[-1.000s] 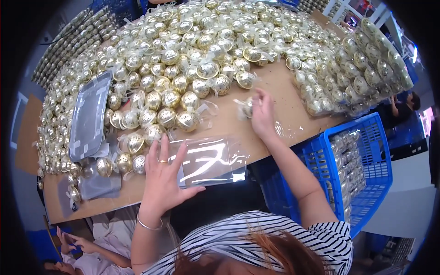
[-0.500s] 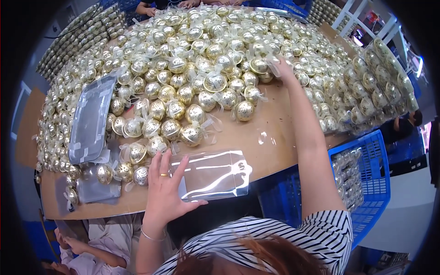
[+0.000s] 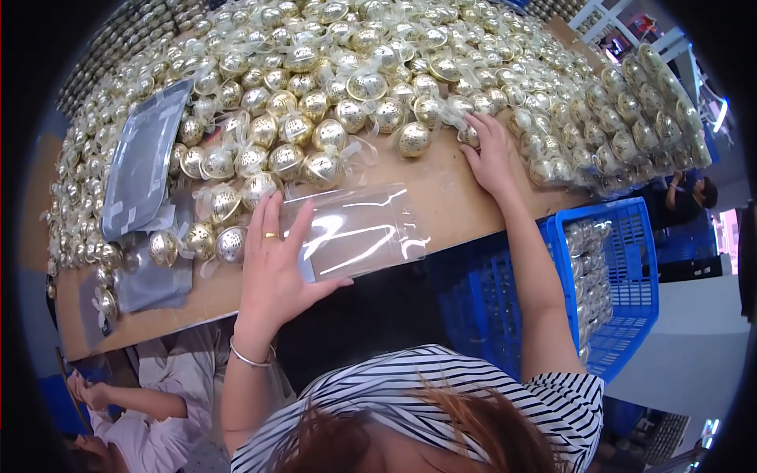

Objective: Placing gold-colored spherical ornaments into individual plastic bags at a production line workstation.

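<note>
My left hand, a ring on one finger, grips the left end of a clear plastic box. The box sticks out to the right, partly over the table's front edge, and nothing shows inside it. Farther right, my right hand has its thumb and fingers around a gold ball ornament at the near edge of the pile. More gold balls with pale ribbons and pierced surfaces touch its fingertips. A single gold ball lies just left of that hand.
The pile of gold balls covers most of the brown table. Packed clear boxes of balls stand stacked at right. Below them is a blue crate with packed boxes. A clear-taped tray lies at left; another person sits lower left.
The view has tilted, so the table sits higher in it. My right hand has come nearer to me from deeper in the pile, with a ball at its fingers. My left hand keeps the box.
</note>
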Demonstrator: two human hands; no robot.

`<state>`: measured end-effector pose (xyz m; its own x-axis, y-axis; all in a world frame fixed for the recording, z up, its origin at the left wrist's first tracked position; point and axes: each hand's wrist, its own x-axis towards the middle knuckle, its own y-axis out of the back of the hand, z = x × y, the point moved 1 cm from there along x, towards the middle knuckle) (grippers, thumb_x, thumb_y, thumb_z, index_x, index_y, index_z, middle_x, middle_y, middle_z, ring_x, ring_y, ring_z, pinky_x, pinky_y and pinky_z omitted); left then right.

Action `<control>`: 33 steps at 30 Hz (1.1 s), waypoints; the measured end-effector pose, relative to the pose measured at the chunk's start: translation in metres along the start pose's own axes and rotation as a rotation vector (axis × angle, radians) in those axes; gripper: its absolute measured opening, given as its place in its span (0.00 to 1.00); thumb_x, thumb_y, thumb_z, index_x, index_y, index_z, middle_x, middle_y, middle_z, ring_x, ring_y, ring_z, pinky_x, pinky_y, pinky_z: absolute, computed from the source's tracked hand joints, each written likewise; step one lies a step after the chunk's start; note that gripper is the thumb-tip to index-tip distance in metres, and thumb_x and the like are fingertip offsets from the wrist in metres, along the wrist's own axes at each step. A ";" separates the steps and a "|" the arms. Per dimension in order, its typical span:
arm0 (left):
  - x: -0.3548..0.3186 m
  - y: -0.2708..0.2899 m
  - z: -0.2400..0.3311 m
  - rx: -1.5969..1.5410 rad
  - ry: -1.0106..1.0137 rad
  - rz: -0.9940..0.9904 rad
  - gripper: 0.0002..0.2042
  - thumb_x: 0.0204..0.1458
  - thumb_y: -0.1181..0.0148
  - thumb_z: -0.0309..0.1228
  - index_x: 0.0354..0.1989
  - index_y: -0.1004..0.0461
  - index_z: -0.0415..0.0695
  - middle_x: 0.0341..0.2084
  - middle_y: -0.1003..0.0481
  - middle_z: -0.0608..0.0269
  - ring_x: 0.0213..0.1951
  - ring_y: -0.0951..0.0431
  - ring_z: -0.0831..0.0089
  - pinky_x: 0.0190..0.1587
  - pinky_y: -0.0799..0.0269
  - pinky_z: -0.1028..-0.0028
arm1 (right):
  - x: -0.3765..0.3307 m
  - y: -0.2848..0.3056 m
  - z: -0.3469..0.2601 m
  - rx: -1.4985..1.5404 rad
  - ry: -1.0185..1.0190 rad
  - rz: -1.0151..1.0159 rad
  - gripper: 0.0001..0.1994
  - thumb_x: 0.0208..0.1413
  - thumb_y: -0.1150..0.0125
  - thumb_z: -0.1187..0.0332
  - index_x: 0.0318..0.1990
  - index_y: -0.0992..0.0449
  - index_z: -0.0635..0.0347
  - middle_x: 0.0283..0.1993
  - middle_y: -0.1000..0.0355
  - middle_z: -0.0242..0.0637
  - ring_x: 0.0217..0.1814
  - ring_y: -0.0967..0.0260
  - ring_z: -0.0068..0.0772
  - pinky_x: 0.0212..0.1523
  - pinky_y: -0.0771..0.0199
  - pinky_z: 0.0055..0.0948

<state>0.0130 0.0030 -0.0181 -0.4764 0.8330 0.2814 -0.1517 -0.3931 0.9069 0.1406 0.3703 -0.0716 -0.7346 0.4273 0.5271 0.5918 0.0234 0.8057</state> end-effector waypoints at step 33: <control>-0.006 0.000 -0.008 -0.042 -0.048 0.036 0.47 0.28 0.28 0.54 0.61 0.37 0.50 0.60 0.44 0.40 0.64 0.49 0.44 0.63 0.48 0.54 | -0.049 0.013 -0.108 1.594 -0.648 -0.358 0.21 0.64 0.59 0.60 0.60 0.42 0.61 0.56 0.34 0.42 0.57 0.33 0.38 0.53 0.29 0.40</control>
<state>0.0090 -0.0048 -0.0224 -0.4399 0.8355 0.3294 -0.1722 -0.4384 0.8821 0.1479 0.2522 -0.0578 -0.8856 0.4529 -0.1027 0.4549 0.8016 -0.3879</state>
